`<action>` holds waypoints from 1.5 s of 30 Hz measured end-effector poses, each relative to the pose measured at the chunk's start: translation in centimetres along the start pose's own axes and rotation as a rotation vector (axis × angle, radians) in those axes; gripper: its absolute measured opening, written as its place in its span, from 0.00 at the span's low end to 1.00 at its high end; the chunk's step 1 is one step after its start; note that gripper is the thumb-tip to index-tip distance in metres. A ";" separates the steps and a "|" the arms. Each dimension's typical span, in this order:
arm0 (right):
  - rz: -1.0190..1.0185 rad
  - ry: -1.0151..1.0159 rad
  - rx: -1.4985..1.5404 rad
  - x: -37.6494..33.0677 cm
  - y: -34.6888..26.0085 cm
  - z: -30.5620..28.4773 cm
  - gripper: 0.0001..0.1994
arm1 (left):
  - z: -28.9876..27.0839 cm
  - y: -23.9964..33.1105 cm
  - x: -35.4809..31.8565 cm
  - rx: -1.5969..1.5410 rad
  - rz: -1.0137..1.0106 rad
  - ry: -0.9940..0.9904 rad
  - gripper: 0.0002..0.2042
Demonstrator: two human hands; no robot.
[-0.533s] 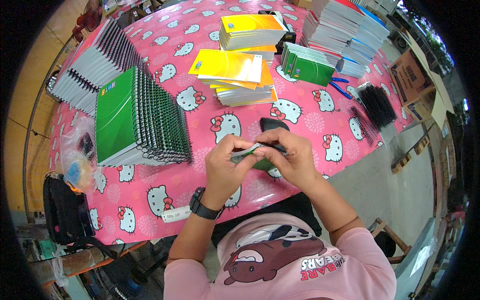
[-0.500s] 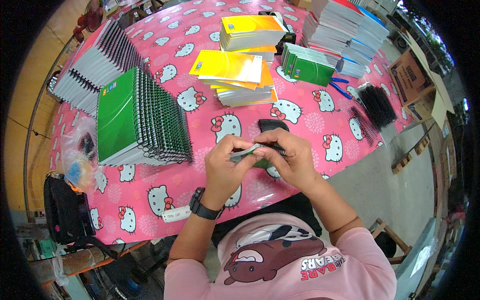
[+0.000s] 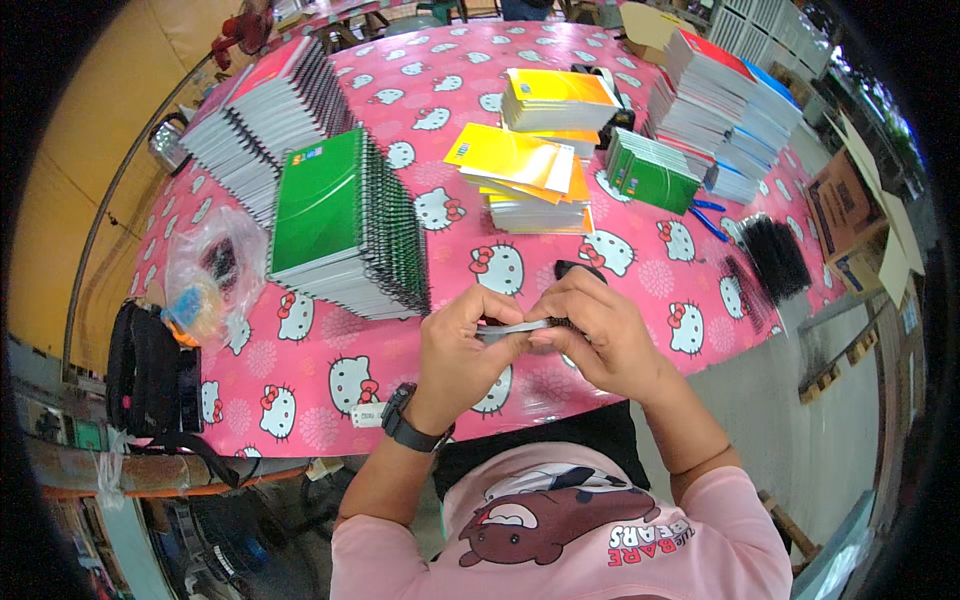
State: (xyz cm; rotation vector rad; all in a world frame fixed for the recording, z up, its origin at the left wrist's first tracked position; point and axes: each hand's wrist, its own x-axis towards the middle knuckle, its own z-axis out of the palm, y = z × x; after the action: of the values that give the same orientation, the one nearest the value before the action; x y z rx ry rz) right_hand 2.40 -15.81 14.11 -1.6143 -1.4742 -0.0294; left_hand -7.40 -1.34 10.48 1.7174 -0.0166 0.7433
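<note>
A thin notebook (image 3: pixel 508 328), seen nearly edge-on with pale page edges, is held above the near part of the table. My left hand (image 3: pixel 470 345) pinches one end between thumb and fingers. On the other end, my right hand (image 3: pixel 597 335) is closed, its thumb meeting the left thumb near the middle. Dark coil loops show beneath the right fingers, but how far the coil runs through the pages is hidden. Behind the right hand, a black object (image 3: pixel 580 270) is partly covered. A tall stack of green spiral-bound notebooks (image 3: pixel 345 225) stands to the left.
Yellow notebooks (image 3: pixel 515 155), small green notebooks (image 3: pixel 652 170) and red and blue stacks (image 3: pixel 715 95) stand farther back. Blue-handled pliers (image 3: pixel 709 220) lie beside black coils (image 3: pixel 776 258). At left are a plastic bag (image 3: pixel 215 270) and a black bag (image 3: pixel 145 365); at right, a cardboard box (image 3: pixel 848 200).
The whole view has shifted, so the table's things appear farther right. The notebook has tilted flatter between my hands, hiding its green cover; both hands keep their grip.
</note>
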 end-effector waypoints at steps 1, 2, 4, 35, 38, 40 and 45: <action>-0.015 0.017 -0.016 0.3 -0.3 0.0 0.10 | -0.4 0.6 0.0 0.064 -0.013 -0.004 0.11; -0.034 0.006 -0.007 0.8 -0.6 -0.2 0.10 | -0.8 1.5 -0.3 0.128 -0.026 -0.008 0.13; -0.050 0.037 0.024 2.3 -1.5 -0.8 0.10 | -1.6 2.9 -0.2 0.198 0.037 0.092 0.21; 0.125 0.299 0.869 20.8 6.5 12.0 0.15 | -12.2 0.7 5.1 0.310 0.166 0.688 0.17; 0.131 0.361 0.807 21.0 6.6 12.1 0.13 | -11.8 -0.6 5.1 0.337 0.301 0.766 0.18; 0.146 0.355 0.811 20.9 6.2 12.0 0.12 | -11.4 -0.9 5.2 0.282 0.322 0.829 0.18; 0.172 0.389 0.803 20.5 6.4 12.4 0.12 | -10.1 -0.1 5.3 0.197 0.257 0.871 0.18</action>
State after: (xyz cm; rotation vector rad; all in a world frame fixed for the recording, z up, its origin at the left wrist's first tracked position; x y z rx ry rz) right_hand 6.64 8.64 14.82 -0.9909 -0.8681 0.2950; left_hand -7.80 9.55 13.86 1.4557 0.4545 1.6769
